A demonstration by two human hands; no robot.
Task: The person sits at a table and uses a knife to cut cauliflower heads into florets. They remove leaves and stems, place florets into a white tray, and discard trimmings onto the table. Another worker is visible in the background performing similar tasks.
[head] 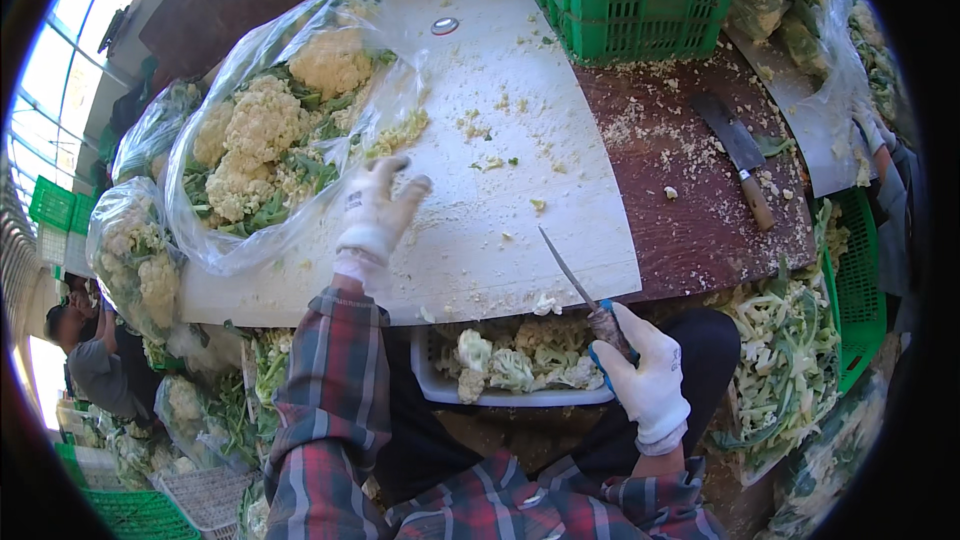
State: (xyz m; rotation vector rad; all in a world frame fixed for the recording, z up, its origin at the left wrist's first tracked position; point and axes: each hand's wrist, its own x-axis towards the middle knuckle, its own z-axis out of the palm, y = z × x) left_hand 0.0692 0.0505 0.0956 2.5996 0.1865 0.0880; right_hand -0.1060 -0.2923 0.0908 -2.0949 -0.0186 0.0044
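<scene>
My left hand point(381, 206), in a white work glove, hovers over the white board point(480, 240) with fingers spread, beside an open clear plastic bag point(225, 259) of cauliflower heads point(262, 120). My right hand point(641, 367), in a white glove with blue on the fingers, grips the dark, wrapped handle of a narrow-bladed knife point(568, 270), its blade pointing up and left over the board. Below the board's near edge, between my legs, a white plastic basket point(517, 396) holds cut cauliflower florets point(511, 369). Small crumbs of cauliflower are scattered over the board.
A cleaver point(731, 135) lies on the dark red tabletop point(660, 232) at the right, below a green plastic crate point(637, 15). Trimmed leaves and stems point(784, 352) fill a container at my right. More bagged cauliflower point(139, 255) stands at the left. Other people are at both sides.
</scene>
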